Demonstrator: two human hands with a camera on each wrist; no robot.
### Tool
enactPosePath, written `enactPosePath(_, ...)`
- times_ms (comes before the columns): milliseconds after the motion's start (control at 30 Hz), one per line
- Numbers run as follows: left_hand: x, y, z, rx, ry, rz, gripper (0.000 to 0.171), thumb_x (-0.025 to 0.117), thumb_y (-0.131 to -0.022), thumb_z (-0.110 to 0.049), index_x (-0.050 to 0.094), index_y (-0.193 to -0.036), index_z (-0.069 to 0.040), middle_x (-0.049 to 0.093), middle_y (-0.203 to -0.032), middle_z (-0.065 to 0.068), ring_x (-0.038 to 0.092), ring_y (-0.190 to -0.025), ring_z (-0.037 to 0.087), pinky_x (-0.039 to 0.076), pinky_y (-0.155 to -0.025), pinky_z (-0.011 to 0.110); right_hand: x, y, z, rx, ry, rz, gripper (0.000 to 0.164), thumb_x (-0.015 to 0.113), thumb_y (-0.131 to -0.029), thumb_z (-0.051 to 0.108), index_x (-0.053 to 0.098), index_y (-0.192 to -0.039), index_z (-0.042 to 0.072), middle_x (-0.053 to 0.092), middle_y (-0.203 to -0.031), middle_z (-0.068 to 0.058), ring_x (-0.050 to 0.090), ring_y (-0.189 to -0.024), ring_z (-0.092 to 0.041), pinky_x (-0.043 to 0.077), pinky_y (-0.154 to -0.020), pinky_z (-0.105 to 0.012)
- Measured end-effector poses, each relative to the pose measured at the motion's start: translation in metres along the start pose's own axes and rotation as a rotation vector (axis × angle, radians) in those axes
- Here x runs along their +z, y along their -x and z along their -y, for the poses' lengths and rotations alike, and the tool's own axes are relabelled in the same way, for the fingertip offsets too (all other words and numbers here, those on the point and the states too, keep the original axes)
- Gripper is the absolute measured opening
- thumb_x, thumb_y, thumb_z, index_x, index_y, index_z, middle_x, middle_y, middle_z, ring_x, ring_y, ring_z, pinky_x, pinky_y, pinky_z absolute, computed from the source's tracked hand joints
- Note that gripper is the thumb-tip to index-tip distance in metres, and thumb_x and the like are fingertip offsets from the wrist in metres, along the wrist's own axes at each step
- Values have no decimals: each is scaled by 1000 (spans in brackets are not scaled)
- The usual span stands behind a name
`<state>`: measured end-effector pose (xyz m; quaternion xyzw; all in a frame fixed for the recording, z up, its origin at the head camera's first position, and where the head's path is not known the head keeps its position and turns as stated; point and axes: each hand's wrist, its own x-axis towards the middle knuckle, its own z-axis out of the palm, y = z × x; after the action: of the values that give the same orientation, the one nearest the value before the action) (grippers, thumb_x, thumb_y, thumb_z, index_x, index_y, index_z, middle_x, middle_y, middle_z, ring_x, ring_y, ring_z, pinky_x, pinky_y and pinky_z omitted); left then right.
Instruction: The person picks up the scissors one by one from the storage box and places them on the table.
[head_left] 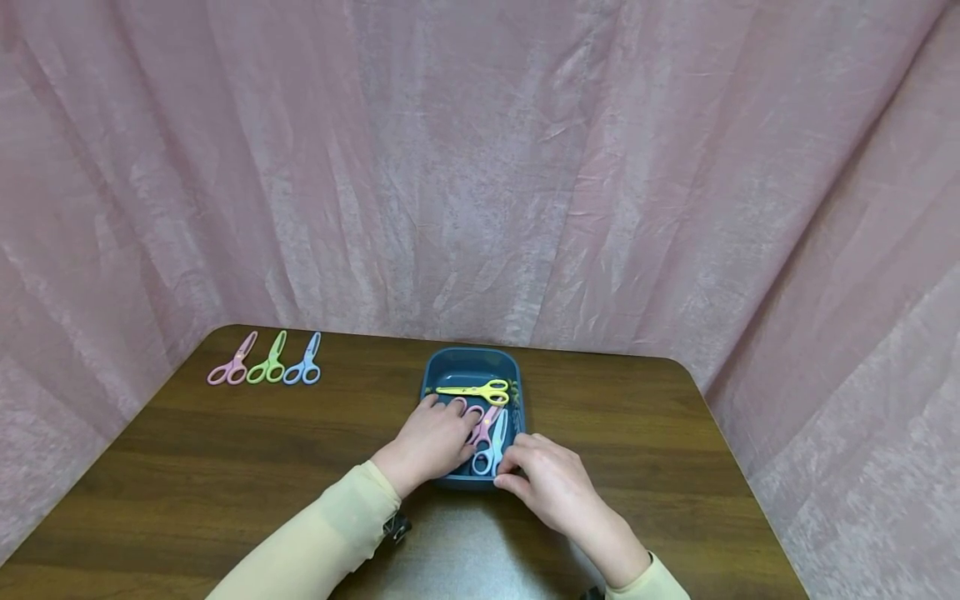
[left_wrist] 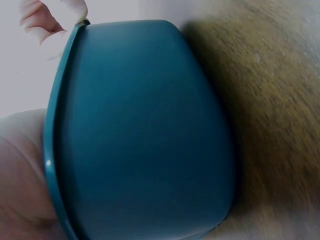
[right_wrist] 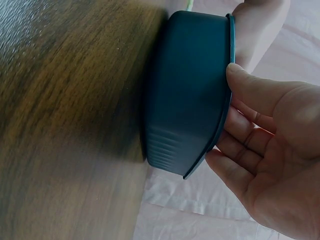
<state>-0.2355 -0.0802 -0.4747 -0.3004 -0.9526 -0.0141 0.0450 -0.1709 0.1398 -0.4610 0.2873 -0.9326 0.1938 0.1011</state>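
Note:
A dark teal plastic bin (head_left: 468, 358) sits on the table with several pairs of scissors in it. Yellow scissors (head_left: 472, 390) lie crosswise toward its back, while pink scissors (head_left: 487, 425) and light blue scissors (head_left: 500, 433) lie nearer the front. My left hand (head_left: 435, 437) reaches over the left rim, its fingers down among the pink handles; I cannot tell whether they grip one. In the left wrist view its palm is beside the rim, fingertips hidden. At the front right corner my right hand (head_left: 551, 479) grips the bin's rim, thumb (right_wrist: 242, 82) on the edge.
Pink scissors (head_left: 237, 360), green scissors (head_left: 270, 360) and blue scissors (head_left: 304, 362) lie in a row at the table's back left, blades pointing away. Pink curtains (head_left: 480, 167) hang behind the brown wooden table (head_left: 637, 417) and along its sides.

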Motion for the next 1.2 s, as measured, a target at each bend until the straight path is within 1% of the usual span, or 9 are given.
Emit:
enactPosePath(100, 2, -2, 0, -10, -5, 22, 51, 79, -103, -41, 73, -143, -10, 74, -135, 17, 71, -122, 35, 45, -118, 63, 0, 0, 0, -2, 0, -2, 17, 94, -90, 24, 77, -85, 25, 56, -83, 18, 62, -85, -8, 52, -66, -30)
enactPosePath(233, 4, -4, -1, -19, -26, 40, 50, 81, -102, -40, 74, -143, -12, 74, -133, 16, 71, -120, 35, 45, -117, 61, 0, 0, 0, -4, 2, -7, 17, 94, -89, 24, 77, -85, 25, 57, -83, 18, 63, -85, -8, 52, -66, -30)
enactPosePath(433, 6, -7, 0, -19, -71, 25, 47, 81, -101, -39, 76, -139, -13, 76, -126, 14, 73, -112, 34, 49, -113, 58, 1, 0, 0, -1, 10, -9, 17, 94, -90, 26, 77, -85, 25, 57, -83, 18, 63, -85, -8, 52, -65, -30)
enactPosePath(633, 7, -9, 0, -16, -97, 1, 40, 83, -100, -38, 80, -130, -13, 78, -120, 13, 73, -108, 33, 53, -107, 55, 1, 0, -1, 0, 10, -8, 16, 94, -90, 26, 78, -85, 25, 57, -83, 18, 63, -85, -7, 52, -65, -30)
enactPosePath(800, 8, -11, 1, -23, -107, 12, 36, 83, -100, -37, 81, -127, -13, 77, -121, 14, 73, -111, 34, 52, -109, 57, 1, 0, -1, -1, 11, -2, 16, 93, -91, 27, 78, -86, 25, 57, -84, 18, 62, -86, -7, 53, -66, -29)
enactPosePath(1033, 11, -13, 2, -32, -108, 33, 37, 81, -101, -38, 81, -128, -13, 77, -123, 14, 72, -113, 35, 49, -113, 59, 0, 0, 0, 3, 4, 2, 16, 93, -91, 26, 78, -86, 25, 57, -84, 18, 62, -85, -7, 52, -66, -30)
enactPosePath(1200, 14, -13, 2, -32, -105, 23, 36, 82, -100, -37, 81, -127, -13, 78, -121, 15, 73, -114, 34, 49, -113, 61, 1, 0, 0, 2, 6, 2, 16, 93, -91, 27, 78, -86, 25, 56, -83, 18, 62, -85, -7, 52, -65, -29)
